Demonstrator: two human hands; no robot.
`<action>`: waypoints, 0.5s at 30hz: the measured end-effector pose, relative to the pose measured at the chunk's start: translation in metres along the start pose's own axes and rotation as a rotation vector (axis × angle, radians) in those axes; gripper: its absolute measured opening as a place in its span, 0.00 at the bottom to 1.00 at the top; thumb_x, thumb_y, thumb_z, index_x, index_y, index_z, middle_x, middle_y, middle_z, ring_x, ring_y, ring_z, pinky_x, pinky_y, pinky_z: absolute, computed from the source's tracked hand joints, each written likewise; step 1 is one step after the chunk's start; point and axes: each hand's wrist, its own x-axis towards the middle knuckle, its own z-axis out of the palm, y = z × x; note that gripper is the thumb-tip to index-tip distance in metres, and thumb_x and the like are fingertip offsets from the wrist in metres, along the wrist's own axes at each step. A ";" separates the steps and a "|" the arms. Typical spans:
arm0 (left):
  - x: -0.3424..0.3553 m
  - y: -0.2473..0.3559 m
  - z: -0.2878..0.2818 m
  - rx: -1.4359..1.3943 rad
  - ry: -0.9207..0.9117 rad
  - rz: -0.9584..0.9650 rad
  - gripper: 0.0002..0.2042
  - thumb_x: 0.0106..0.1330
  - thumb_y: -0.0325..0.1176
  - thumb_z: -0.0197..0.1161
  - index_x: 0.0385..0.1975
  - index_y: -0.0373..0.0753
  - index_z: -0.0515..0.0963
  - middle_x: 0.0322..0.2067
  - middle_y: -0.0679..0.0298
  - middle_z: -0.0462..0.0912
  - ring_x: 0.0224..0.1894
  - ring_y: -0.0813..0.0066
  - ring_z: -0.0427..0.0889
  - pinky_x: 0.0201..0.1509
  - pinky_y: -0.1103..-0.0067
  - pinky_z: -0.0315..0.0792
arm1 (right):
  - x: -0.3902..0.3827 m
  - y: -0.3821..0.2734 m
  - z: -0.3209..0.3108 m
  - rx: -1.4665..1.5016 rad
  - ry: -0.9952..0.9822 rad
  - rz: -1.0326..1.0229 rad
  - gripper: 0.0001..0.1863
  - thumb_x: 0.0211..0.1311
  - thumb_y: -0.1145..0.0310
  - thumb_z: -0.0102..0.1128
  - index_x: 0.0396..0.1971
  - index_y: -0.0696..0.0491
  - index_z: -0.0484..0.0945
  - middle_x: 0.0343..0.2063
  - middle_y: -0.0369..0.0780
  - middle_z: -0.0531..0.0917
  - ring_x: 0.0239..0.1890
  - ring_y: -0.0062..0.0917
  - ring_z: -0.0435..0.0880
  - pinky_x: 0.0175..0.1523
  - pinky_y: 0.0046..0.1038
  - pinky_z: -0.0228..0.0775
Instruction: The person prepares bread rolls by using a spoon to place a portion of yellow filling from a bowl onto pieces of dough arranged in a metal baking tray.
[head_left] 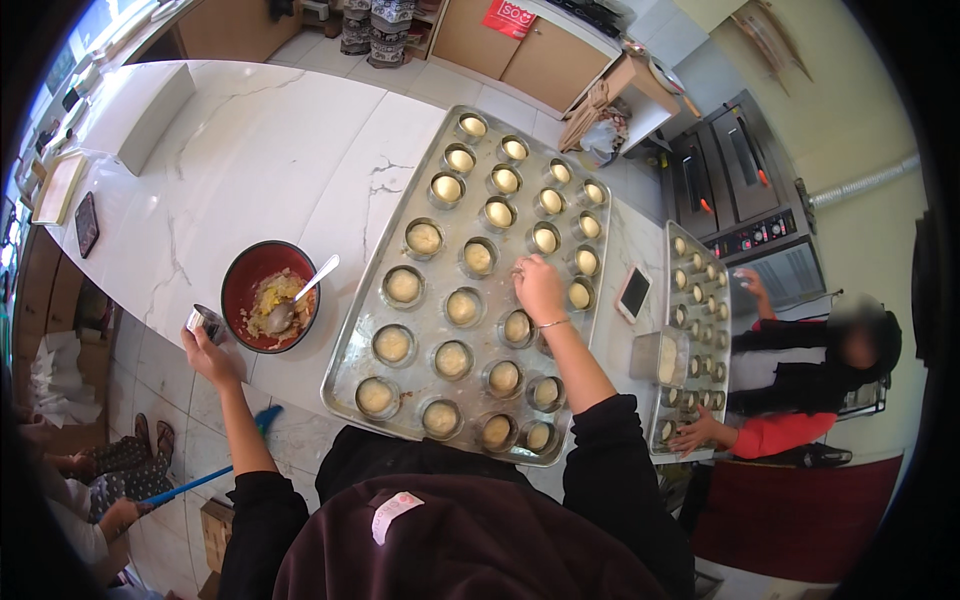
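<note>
A large metal baking tray lies before me, filled with rows of round metal rings, each holding a pale dough ball. My right hand is over the tray's right half, fingers bunched and pointing down among the rings. What its fingertips hold, if anything, is hidden. At the table's edge my left hand grips a small metal cup, beside a dark bowl with a red inside. The bowl contains a chunky pale and yellow mixture, with a metal spoon leaning in it.
Right of the tray are a white phone and a clear plastic tub. A co-worker stands at a second filled tray. A dark phone lies far left. Another person holds a blue-handled tool on the left.
</note>
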 end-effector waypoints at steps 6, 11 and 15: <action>-0.003 0.011 -0.002 -0.028 -0.016 -0.049 0.16 0.62 0.39 0.43 0.36 0.30 0.69 0.27 0.58 0.75 0.28 0.72 0.73 0.31 0.78 0.68 | -0.001 0.031 -0.014 0.310 -0.067 -0.422 0.15 0.42 0.72 0.60 0.35 0.49 0.77 0.37 0.38 0.76 0.40 0.37 0.74 0.43 0.33 0.68; 0.000 0.004 0.000 0.034 0.018 0.009 0.17 0.63 0.41 0.42 0.34 0.31 0.69 0.25 0.59 0.74 0.27 0.72 0.72 0.29 0.77 0.67 | -0.001 0.032 -0.013 0.141 -0.213 -0.349 0.25 0.36 0.79 0.61 0.42 0.49 0.75 0.44 0.39 0.74 0.42 0.37 0.73 0.47 0.33 0.67; 0.002 -0.002 -0.004 0.100 -0.005 0.059 0.17 0.62 0.40 0.43 0.36 0.30 0.69 0.27 0.58 0.75 0.28 0.71 0.72 0.32 0.77 0.67 | 0.006 0.035 -0.021 0.163 -0.309 -0.364 0.29 0.36 0.80 0.60 0.46 0.48 0.73 0.48 0.40 0.72 0.45 0.36 0.72 0.50 0.31 0.66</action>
